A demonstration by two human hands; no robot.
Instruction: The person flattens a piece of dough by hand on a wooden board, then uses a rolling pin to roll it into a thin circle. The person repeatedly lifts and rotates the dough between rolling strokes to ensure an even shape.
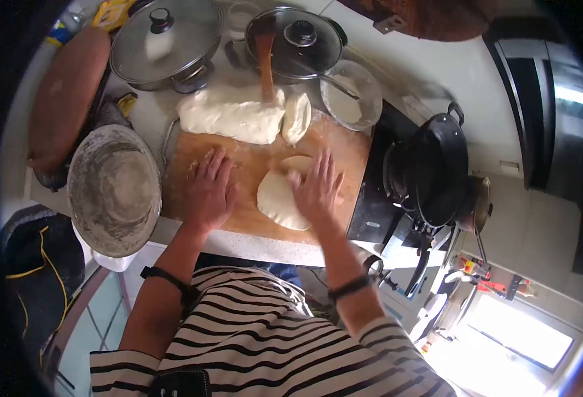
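Both hands lie flat with fingers spread. At frame centre the left hand braces the wooden board (probably steadying it), and the right hand presses the flattened dough. Above them rests the larger dough mass.

A large lump of pale dough lies toward the back of the worktop, with a smaller oval piece just beside it on the right. Behind them stand a steel pot with a metal lid and a pot with a glass lid. A wooden spoon leans in front of the second pot, its lower end at the dough lump. A small bowl of flour sits to the right. A floured metal bowl rests at the worktop's left edge, near a brown oval board. On the stove sits a dark pan, a small pot beside it.
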